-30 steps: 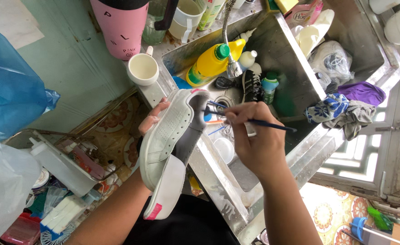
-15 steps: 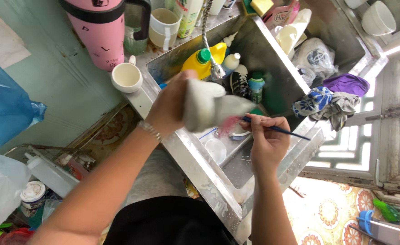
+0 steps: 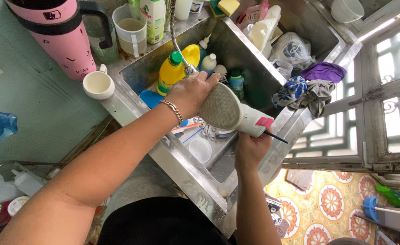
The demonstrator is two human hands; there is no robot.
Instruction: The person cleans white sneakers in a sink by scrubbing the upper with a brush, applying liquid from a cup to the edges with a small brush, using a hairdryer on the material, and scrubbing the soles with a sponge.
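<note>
— Left hand (image 3: 188, 93) grips the white leather sneaker with a pink heel tab (image 3: 229, 111), sole up, over the steel sink (image 3: 259, 59).
— Right hand (image 3: 250, 147)?
— Beneath the sneaker, clasping a thin dark-handled brush (image 3: 276, 136) (mostly hidden). Probably mid-clean; progress unclear.

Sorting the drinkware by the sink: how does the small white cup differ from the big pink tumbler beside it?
The white cup is small and squat; the pink tumbler is far taller and bulkier. The white cup stands open, its inside showing bare; the pink tumbler's top is out of view. The white cup is plain white with a small handle; the pink tumbler has a black band and a large black handle. Both stand at the steel sink's left edge.
</note>
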